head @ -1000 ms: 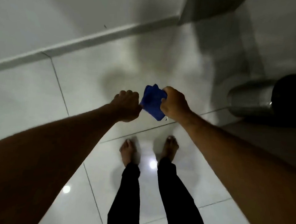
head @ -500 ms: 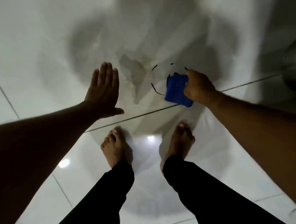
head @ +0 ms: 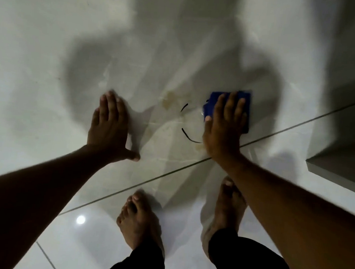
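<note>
A folded blue cloth (head: 214,101) lies flat on the glossy white tiled floor (head: 51,62). My right hand (head: 225,125) presses down on it with straight fingers, covering most of it. Just left of the cloth are black curved marks (head: 188,136) and a yellowish stain (head: 170,98) on the tile. My left hand (head: 109,125) rests flat on the floor further left, fingers straight and thumb spread out.
My two bare feet (head: 139,217) stand on the tiles below the hands, legs in black trousers. A dark grout line (head: 148,179) runs diagonally between feet and hands. A grey raised edge (head: 338,170) sits at the right.
The view has dropped close to the floor. My right hand went from gripping the cloth in the air to pressing it flat on the tile. My left hand came down onto the floor.
</note>
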### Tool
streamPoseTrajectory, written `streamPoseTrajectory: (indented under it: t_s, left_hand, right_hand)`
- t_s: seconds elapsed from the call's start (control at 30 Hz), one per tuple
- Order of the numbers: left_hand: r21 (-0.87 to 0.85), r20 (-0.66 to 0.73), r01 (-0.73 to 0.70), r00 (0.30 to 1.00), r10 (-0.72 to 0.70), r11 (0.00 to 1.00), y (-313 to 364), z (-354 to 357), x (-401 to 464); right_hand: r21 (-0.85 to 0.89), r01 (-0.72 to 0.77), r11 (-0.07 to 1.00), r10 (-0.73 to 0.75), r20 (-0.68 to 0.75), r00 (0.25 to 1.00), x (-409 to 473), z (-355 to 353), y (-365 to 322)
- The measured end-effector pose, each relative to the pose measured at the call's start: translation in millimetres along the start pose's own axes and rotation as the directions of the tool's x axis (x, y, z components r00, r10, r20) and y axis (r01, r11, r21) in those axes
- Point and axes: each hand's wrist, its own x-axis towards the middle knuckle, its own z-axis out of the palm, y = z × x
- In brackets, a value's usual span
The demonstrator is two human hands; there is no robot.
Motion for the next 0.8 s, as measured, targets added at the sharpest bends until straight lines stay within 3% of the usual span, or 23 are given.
streamPoseTrajectory:
  t_s: [0.03,0.1,0.13,0.17,0.2,0.27,0.3,0.33,0.37,0.4,0.43,0.5,0.53,0.57,0.6,0.63,0.67,0.7,0.77,0.8]
  left_hand:
    - [-0.007,0.003,-0.007,1.000,0.007,1.000,0.5,-2.0,-0.2]
    - [-0.015,0.010,-0.004,1.000,0.004,1.000,3.1,-6.8,-2.4]
    - [-0.016,0.015,0.000,1.000,0.000,1.000,4.3,-8.7,-3.6]
    - [-0.018,0.019,0.005,1.000,-0.005,1.000,4.8,-9.0,-4.4]
    - [-0.017,0.016,0.008,1.000,-0.007,1.000,4.8,-7.9,-4.2]
    - [-0.009,0.009,0.005,1.000,-0.005,1.000,4.0,-5.9,-2.4]
    - [-0.001,0.011,0.003,1.000,-0.003,1.000,3.4,-4.9,-1.8]
    - [0.003,0.010,0.001,1.000,-0.001,1.000,2.6,-3.8,-1.5]
    - [0.005,0.007,0.001,1.000,-0.001,1.000,1.9,-2.9,-1.3]
    - [0.004,0.006,0.002,1.000,-0.002,1.000,1.7,-2.6,-1.4]
    - [0.003,0.007,0.002,1.000,-0.002,1.000,2.0,-3.2,-1.8]
    - [0.008,-0.002,-0.003,1.000,0.003,1.000,1.8,-3.6,-2.0]
    - [0.009,-0.008,-0.005,1.000,0.005,1.000,0.9,-3.1,-2.5]
    - [0.008,-0.011,-0.005,1.000,0.005,1.000,0.3,-2.5,-2.7]
    - [0.005,-0.009,-0.006,1.000,0.006,1.000,-0.1,-2.0,-2.7]
    - [0.005,-0.005,-0.006,1.000,0.006,1.000,-0.1,-1.9,-2.8]
    - [0.007,-0.004,-0.009,1.000,0.009,1.000,0.7,-2.2,-2.4]
    - [0.010,-0.004,-0.007,1.000,0.007,1.000,1.4,-2.4,-2.1]
    - [0.010,-0.001,0.003,1.000,-0.003,1.000,2.2,-3.1,-2.0]
    - [0.007,0.000,0.005,1.000,-0.005,1.000,2.2,-3.1,-2.3]
  right_hand:
    - [-0.052,0.185,0.981,-0.183,0.043,0.982,-22.4,6.4,2.8]
    - [-0.138,0.569,0.811,-0.538,0.207,0.817,-63.0,8.9,34.1]
    - [-0.155,0.667,0.729,-0.612,0.291,0.736,-62.2,1.3,57.4]
    - [-0.200,0.688,0.698,-0.622,0.308,0.720,-50.9,-3.8,77.2]
    - [-0.250,0.621,0.742,-0.559,0.279,0.781,-34.6,-6.9,86.4]
    - [-0.242,0.228,0.943,-0.213,0.084,0.973,1.9,-11.4,71.5]
    - [-0.175,0.047,0.984,-0.044,0.019,0.999,10.8,-10.9,46.8]
    - [-0.104,-0.022,0.994,0.020,-0.021,1.000,8.7,-6.3,20.4]
    - [-0.074,0.037,0.997,-0.040,-0.045,0.998,-3.6,4.1,-1.5]
    - [-0.097,0.229,0.969,-0.232,-0.023,0.972,-25.0,17.4,-14.2]
    - [-0.132,0.467,0.875,-0.465,0.042,0.884,-49.3,25.1,-15.6]
    - [-0.167,0.813,0.558,-0.788,0.200,0.582,-75.3,24.7,15.7]
    - [-0.197,0.883,0.426,-0.847,0.257,0.466,-71.5,17.6,35.1]
    - [-0.246,0.892,0.379,-0.855,0.277,0.439,-59.7,12.9,50.2]
    - [-0.296,0.852,0.432,-0.826,0.250,0.505,-43.4,10.2,59.7]
    - [-0.331,0.754,0.568,-0.744,0.186,0.642,-25.5,7.8,59.8]
    - [-0.335,0.579,0.744,-0.590,0.077,0.803,-7.5,4.1,49.5]
    - [-0.279,0.371,0.886,-0.394,-0.027,0.919,6.7,1.7,27.9]
    - [-0.101,0.074,0.992,-0.085,-0.107,0.991,13.8,3.9,-29.9]
    - [-0.084,0.105,0.991,-0.112,-0.083,0.990,6.7,8.9,-51.4]
